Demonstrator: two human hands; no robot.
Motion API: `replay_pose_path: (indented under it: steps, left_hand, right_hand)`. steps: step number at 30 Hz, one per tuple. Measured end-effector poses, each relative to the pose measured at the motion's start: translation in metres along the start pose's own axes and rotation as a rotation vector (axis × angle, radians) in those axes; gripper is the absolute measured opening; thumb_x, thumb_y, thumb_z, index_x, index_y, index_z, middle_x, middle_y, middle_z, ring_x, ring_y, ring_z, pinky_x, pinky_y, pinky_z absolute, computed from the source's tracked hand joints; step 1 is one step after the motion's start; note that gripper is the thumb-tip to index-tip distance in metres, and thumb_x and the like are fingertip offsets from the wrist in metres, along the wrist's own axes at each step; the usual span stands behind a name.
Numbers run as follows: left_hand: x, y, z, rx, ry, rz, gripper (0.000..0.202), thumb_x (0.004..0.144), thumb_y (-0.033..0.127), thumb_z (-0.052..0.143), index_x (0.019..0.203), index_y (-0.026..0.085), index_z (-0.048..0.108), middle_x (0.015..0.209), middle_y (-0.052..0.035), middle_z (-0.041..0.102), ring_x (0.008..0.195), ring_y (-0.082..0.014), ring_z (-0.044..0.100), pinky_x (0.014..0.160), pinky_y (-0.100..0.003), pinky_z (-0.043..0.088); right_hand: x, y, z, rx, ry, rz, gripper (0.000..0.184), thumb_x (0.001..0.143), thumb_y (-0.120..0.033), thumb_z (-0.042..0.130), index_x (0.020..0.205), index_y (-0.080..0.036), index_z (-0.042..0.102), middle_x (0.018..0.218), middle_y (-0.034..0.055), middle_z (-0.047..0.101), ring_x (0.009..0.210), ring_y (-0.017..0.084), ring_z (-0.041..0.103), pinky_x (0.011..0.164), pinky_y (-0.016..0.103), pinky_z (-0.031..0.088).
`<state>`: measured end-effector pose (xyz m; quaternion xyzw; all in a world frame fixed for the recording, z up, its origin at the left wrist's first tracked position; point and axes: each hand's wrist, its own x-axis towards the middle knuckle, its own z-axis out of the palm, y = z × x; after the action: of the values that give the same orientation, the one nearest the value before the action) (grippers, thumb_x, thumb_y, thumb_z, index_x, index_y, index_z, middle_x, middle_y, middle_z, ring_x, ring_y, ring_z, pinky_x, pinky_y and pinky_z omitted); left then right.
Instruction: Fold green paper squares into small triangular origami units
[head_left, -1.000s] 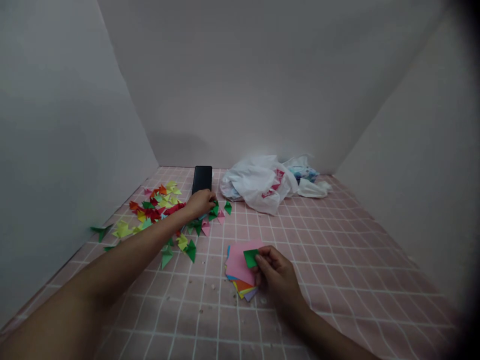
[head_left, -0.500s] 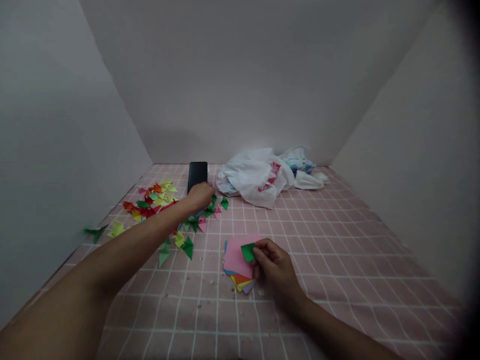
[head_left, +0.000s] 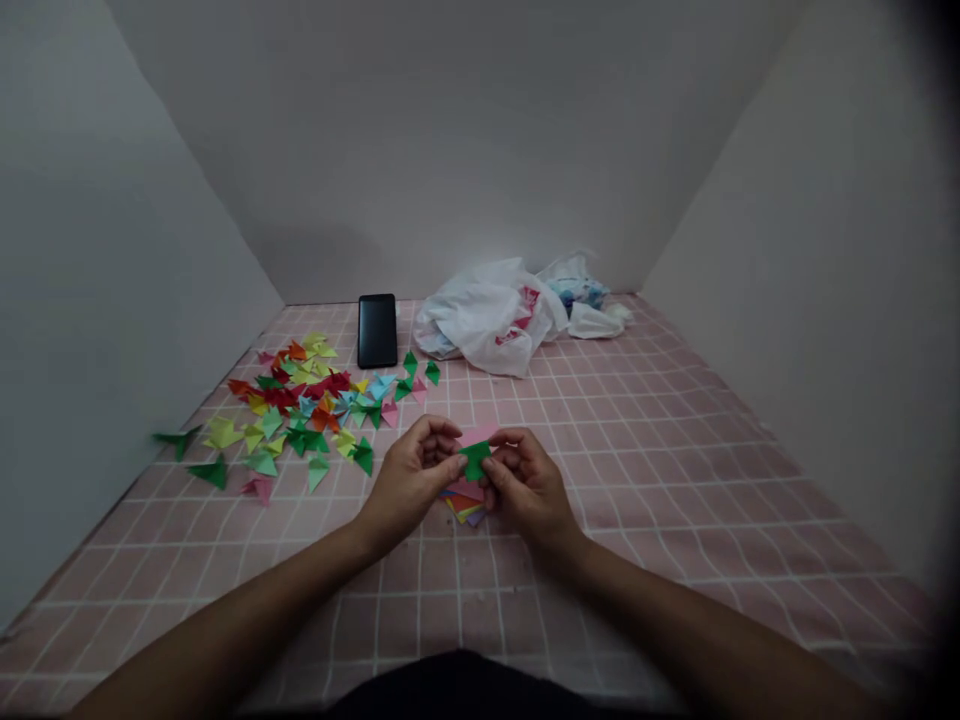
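Observation:
A small piece of green folded paper (head_left: pixel 475 460) is pinched between both hands at the centre. My left hand (head_left: pixel 411 468) has thumb and fingers closed on its left edge. From the other side, my right hand (head_left: pixel 529 485) grips its right edge. Just beneath lies a stack of coloured paper squares (head_left: pixel 466 503), pink on top with orange, yellow, blue and purple corners showing; the hands partly cover it. To the left spreads a loose pile of small folded paper pieces (head_left: pixel 289 395) in red, green, yellow, blue, orange and pink.
A black phone (head_left: pixel 377 332) lies face up behind the folded pieces. Crumpled white plastic bags (head_left: pixel 495 315) rest against the back wall. Everything lies on a pink cloth with white grid lines (head_left: pixel 675 470). Pale walls (head_left: pixel 90 300) enclose the left, back and right.
My left hand has come back from beside the phone and now holds the green paper together with my right hand. The view has shifted, so the scene appears higher and further left.

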<state>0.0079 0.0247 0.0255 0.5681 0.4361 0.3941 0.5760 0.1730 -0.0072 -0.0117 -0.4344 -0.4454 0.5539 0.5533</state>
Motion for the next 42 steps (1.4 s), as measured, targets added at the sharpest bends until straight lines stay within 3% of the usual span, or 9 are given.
replay_pose_path:
  steps: [6, 11, 16, 28, 42]
  left_hand:
    - [-0.009, -0.001, 0.006, 0.058, 0.023, 0.074, 0.019, 0.079, 0.028, 0.070, 0.090, 0.019, 0.057, 0.081, -0.0002, 0.064, 0.073, -0.0127, 0.062, 0.069, -0.025, 0.052]
    - [-0.013, -0.006, 0.006, 0.060, 0.020, 0.088, 0.013, 0.079, 0.025, 0.068, 0.088, 0.017, 0.062, 0.079, -0.0005, 0.064, 0.072, -0.0128, 0.060, 0.067, -0.026, 0.050]
    - [-0.013, -0.006, 0.004, 0.083, 0.021, 0.084, 0.015, 0.079, 0.025, 0.068, 0.090, 0.017, 0.063, 0.081, -0.0019, 0.065, 0.073, -0.0140, 0.060, 0.070, -0.028, 0.049]
    - [-0.014, -0.004, 0.002, 0.167, -0.025, 0.074, 0.016, 0.079, 0.025, 0.062, 0.093, 0.016, 0.063, 0.083, -0.0032, 0.065, 0.076, -0.0157, 0.060, 0.071, -0.030, 0.049]
    - [-0.014, -0.004, 0.002, 0.012, 0.008, -0.004, 0.014, 0.073, 0.027, 0.067, 0.081, 0.017, 0.063, 0.072, 0.0012, 0.061, 0.066, -0.0124, 0.056, 0.063, -0.026, 0.046]
  right_hand:
    - [-0.004, -0.003, -0.001, -0.058, -0.017, -0.089, 0.017, 0.089, -0.034, 0.068, 0.090, -0.024, 0.054, 0.065, -0.0061, 0.057, 0.049, 0.010, 0.054, 0.048, 0.023, 0.044]
    - [-0.003, -0.003, -0.003, -0.057, -0.040, -0.128, 0.018, 0.088, -0.033, 0.072, 0.090, -0.023, 0.057, 0.067, -0.0055, 0.056, 0.052, 0.010, 0.055, 0.049, 0.022, 0.045]
    - [-0.004, -0.002, -0.002, -0.006, -0.070, -0.083, 0.020, 0.088, -0.032, 0.073, 0.095, -0.024, 0.056, 0.068, -0.0060, 0.059, 0.051, 0.009, 0.056, 0.048, 0.021, 0.046]
    - [-0.003, -0.004, -0.004, -0.003, -0.112, 0.001, 0.016, 0.087, -0.030, 0.073, 0.089, -0.021, 0.060, 0.063, -0.0054, 0.061, 0.048, 0.010, 0.059, 0.048, 0.022, 0.048]
    - [-0.008, -0.008, -0.002, 0.033, -0.146, -0.024, 0.008, 0.088, -0.024, 0.071, 0.091, -0.023, 0.064, 0.063, -0.0061, 0.063, 0.048, 0.009, 0.061, 0.048, 0.021, 0.049]
